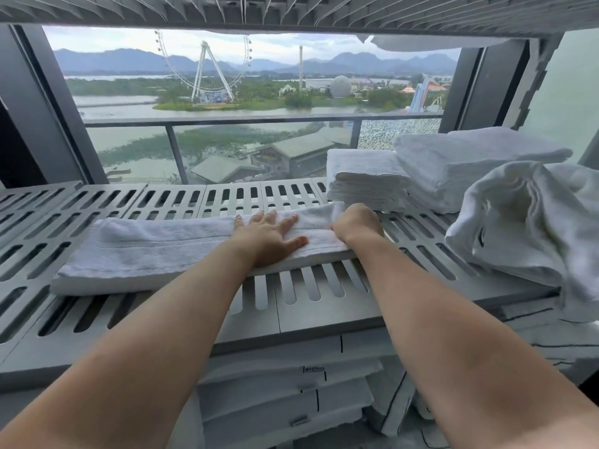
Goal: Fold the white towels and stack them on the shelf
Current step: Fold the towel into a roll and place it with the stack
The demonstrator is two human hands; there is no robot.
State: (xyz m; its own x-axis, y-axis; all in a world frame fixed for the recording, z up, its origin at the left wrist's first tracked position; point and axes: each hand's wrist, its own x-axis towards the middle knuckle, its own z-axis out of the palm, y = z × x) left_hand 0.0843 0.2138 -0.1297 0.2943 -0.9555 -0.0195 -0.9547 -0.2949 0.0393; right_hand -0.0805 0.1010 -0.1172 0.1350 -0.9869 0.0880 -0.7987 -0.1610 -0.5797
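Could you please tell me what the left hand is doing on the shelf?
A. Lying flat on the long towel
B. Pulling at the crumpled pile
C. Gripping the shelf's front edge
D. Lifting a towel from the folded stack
A: the left hand lies flat with its fingers spread on the long towel, while the right hand grips that towel's end.

Both bare forearms are reaching forward; the left hand [269, 238] is pressing flat, fingers spread; the right hand [358, 226] is curling knuckles-up, gripping one end of the folded towel [146, 251].
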